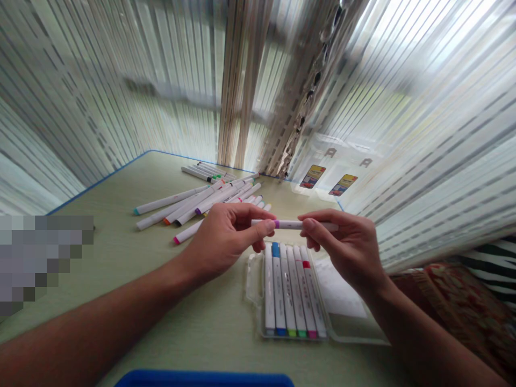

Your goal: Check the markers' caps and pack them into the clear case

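A white marker with a purple band (288, 224) lies level between my two hands, above the far end of an open clear case. My left hand (229, 231) pinches its left end by the purple band. Fingers of my right hand (346, 239) close on its right part. Below, the clear plastic case (255, 279) holds a row of several white markers (288, 301) with coloured ends, blue, green and pink among them. Its lid (355, 328) is folded open to the right, partly hidden under my right forearm.
Loose white markers (193, 201) lie in a pile at the back left of the pale green table (121, 258). Clear cases with labels (328, 180) stand by the curtain (181, 107). A blue object (205, 379) sits at the near edge, patterned fabric (463, 301) at right.
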A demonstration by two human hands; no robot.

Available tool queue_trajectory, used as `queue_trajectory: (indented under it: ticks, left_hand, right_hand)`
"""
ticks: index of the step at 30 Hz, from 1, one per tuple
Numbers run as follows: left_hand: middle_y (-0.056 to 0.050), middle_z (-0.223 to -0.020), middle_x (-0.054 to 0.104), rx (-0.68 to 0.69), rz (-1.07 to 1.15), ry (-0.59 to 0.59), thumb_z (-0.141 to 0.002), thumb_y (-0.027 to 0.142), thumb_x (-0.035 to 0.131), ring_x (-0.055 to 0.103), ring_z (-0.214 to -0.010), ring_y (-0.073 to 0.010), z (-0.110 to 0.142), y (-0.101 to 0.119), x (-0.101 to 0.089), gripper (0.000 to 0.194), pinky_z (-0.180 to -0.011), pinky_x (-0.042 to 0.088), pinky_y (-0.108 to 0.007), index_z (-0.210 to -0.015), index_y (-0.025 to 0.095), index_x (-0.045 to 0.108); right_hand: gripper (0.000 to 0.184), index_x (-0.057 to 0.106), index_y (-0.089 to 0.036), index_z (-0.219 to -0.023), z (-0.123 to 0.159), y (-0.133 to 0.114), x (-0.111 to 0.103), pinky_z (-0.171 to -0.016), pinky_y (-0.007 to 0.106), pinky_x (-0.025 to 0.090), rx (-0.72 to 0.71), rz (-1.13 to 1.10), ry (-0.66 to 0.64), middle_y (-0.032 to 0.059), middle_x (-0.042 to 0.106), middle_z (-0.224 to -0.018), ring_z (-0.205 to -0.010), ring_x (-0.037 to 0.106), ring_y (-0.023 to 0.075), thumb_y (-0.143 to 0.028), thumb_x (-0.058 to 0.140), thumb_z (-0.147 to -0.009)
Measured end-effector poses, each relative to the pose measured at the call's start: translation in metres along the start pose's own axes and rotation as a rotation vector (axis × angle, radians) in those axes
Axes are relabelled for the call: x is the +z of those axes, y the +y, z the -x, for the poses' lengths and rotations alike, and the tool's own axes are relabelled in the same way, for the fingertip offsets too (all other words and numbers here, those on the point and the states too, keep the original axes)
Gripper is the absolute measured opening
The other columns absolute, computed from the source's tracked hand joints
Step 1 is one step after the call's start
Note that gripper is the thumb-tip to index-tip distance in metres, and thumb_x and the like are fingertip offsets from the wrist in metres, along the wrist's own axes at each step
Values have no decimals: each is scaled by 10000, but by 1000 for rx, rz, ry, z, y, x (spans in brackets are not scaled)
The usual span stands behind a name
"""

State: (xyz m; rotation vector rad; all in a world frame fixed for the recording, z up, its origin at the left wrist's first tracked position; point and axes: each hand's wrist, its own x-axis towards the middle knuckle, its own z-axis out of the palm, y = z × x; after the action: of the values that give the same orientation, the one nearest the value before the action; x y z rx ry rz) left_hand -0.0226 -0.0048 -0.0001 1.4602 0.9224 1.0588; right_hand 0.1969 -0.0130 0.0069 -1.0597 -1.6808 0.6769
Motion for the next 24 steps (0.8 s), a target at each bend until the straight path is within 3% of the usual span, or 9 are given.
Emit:
queue_trajectory:
  ticks: [4, 9, 15, 20, 24]
  left_hand:
    - [-32, -726, 721, 9, -8, -9, -838, 308, 746, 635, -592, -109, 1, 0, 1, 219, -553, 484, -197, -968, 133, 772]
    - [-22, -678, 712, 44, -22, -57, -830, 281, 757, 647, -599, -121, 3, 0, 5, 218, -569, 495, -204, -986, 130, 782]
    - [-17, -674, 710, 44, -70, -81, -828, 272, 757, 621, -596, -115, 4, 0, 8, 213, -545, 466, -194, -989, 136, 786]
    - [-30, -706, 725, 53, -93, -68, -845, 294, 738, 638, -615, -128, 4, 1, 8, 206, -562, 484, -206, -969, 134, 779]
    - [-10, -643, 684, 50, -93, 1, -866, 282, 707, 628, -580, -123, 2, 5, 8, 173, -545, 474, -206, -932, 129, 755]
  right_hand:
    - [110, 805, -196, -854, 0, 1, 0, -454, 223, 481, -11, 115, -9, 15, 728, -630, -509, 630, 128, -248, 838, -763]
    - [111, 803, -200, -812, 2, 0, 1, -499, 242, 532, 8, 125, -82, 40, 775, -717, -578, 692, 164, -264, 856, -740]
    - [147, 800, -182, -757, 3, -1, 4, -440, 214, 463, 60, 142, -110, 39, 754, -662, -515, 630, 136, -296, 878, -707]
    - [157, 799, -175, -738, 1, -1, 5, -463, 215, 451, 83, 99, -129, 38, 736, -637, -523, 610, 126, -325, 839, -760]
    - [168, 800, -171, -775, 1, 0, 4, -453, 218, 419, 94, 82, -134, 36, 723, -641, -527, 586, 122, -337, 824, -776]
